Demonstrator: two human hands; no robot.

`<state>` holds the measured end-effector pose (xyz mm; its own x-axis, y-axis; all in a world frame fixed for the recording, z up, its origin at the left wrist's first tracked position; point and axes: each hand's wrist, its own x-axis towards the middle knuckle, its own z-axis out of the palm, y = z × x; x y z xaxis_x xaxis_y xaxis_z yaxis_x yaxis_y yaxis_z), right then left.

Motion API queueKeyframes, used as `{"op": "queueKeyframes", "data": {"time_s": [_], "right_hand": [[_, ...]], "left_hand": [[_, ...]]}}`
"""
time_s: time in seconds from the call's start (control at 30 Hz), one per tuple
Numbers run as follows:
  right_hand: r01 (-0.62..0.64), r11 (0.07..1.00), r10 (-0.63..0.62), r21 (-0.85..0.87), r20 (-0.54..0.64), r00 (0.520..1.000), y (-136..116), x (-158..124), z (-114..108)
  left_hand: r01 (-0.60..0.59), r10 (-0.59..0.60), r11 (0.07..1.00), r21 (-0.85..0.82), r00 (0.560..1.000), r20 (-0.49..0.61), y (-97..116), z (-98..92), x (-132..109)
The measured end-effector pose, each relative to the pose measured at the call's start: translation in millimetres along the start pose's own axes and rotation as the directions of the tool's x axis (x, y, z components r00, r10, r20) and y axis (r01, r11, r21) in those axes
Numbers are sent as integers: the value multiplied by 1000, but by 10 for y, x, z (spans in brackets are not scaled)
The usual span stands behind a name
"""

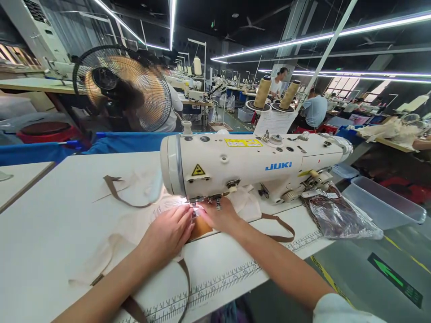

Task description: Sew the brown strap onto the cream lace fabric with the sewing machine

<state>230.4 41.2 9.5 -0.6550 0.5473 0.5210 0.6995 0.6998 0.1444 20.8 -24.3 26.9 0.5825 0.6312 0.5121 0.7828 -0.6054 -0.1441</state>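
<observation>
Both hands are right up at the needle of the sewing machine [249, 168], a white JUKI sitting across the bench [43, 233]. The left hand [168, 233] lies palm down on the cream fabric [134, 224], fingers [186, 217] stretched flat and pointing at the lit spot under the machine head, pressing the cloth to the bench and not gripping anything. The right hand [220, 215] comes in from the other side, also flat on the fabric, its fingertips just beside the presser foot; its fingers look loose, not clenched, though the very tips are washed out by the machine's lamp so I can't tell if they pinch an edge. Between the two hands sits a small tan patch [201, 228], touching the cloth and partly covered by the left hand. A brown strap [279, 224] loops out past the right wrist, and another piece of strap [116, 190] lies on the fabric to the left of the machine. A crinkly plastic bag [340, 217] rests at the bench's right end, near a clear bin [384, 204]. Behind the machine are two thread cones [262, 92] and a big fan [123, 87], with other people at work further back.
</observation>
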Motion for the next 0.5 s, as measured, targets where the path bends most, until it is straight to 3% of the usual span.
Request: {"op": "queueKeyframes", "data": {"time_s": [0.17,0.5], "right_hand": [[-7,1000,8,-25,48,999,1,3,-2],[2,998,-3,-67,-21,1000,-33,-22,-50]], "left_hand": [[-24,25,999,31,999,-28,28,75,-33],[-53,54,999,14,997,-54,10,11,-22]]}}
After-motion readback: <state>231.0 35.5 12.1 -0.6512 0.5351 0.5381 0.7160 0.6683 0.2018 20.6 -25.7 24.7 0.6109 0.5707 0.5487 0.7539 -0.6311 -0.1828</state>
